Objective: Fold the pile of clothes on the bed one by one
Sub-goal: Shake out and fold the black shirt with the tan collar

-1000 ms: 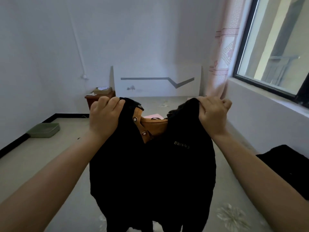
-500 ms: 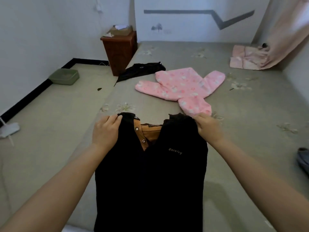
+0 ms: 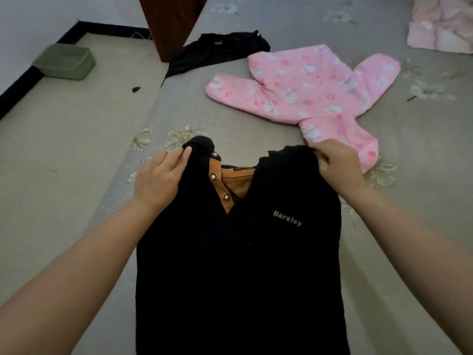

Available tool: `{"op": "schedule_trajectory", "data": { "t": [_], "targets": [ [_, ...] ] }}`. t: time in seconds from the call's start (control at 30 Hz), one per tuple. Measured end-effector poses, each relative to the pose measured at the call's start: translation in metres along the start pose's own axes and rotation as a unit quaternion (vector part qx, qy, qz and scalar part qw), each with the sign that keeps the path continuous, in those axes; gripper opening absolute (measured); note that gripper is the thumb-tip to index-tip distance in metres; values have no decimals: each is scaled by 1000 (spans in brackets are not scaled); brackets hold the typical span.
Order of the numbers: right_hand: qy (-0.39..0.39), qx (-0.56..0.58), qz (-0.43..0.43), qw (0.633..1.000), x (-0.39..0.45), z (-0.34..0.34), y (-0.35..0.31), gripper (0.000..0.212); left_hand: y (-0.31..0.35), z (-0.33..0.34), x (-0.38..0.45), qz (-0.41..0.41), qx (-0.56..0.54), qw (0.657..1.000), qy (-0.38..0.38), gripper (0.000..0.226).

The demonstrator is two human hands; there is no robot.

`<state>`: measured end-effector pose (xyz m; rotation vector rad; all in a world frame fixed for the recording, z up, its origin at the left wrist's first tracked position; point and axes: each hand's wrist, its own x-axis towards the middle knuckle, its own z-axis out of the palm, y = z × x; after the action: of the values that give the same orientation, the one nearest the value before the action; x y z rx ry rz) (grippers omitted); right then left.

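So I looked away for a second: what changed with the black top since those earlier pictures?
The black top came down from chest height, where it hung in the air, toward the bed, and the view tilted down with it. The left hand and right hand kept their grip on its shoulders. The pink garment stayed put.

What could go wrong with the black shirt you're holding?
The black shirt lies near the bed's left edge, so it might slide off. The left hand and right hand pinch bunched shoulders, which might leave wrinkles. The pink pajama top is close by and might get tangled in.
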<state>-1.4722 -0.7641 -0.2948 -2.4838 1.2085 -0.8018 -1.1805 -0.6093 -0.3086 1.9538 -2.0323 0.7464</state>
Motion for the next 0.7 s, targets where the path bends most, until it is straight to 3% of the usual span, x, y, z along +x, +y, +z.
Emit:
{"op": "schedule_trajectory", "data": {
  "t": [0.07,0.1,0.2,0.27,0.43,0.53,0.7],
  "targets": [
    [24,-16,35,999,26,22,15,25,-15,30,21,-21,15,1000,-2,37],
    [20,-33,61,997,35,37,23,29,-19,47,29,-51,11,998,-42,38],
    [-135,-158,146,967,31,93,38,55,-8,102,26,-174,-38,948,-263,49],
    [-220,-196,153,943,2,131,37,61,17,129,3,-175,-60,924,-336,52],
    [-238,-180,95,950,-102,178,15,51,88,146,-86,-115,-123,914,-369,53],
    [-241,-174,105,949,-158,177,11,50,110,133,-133,-134,-157,893,-399,58],
    [-251,-190,130,940,-206,150,36,51,118,105,-178,-170,-195,885,-388,58]
  ]
}}
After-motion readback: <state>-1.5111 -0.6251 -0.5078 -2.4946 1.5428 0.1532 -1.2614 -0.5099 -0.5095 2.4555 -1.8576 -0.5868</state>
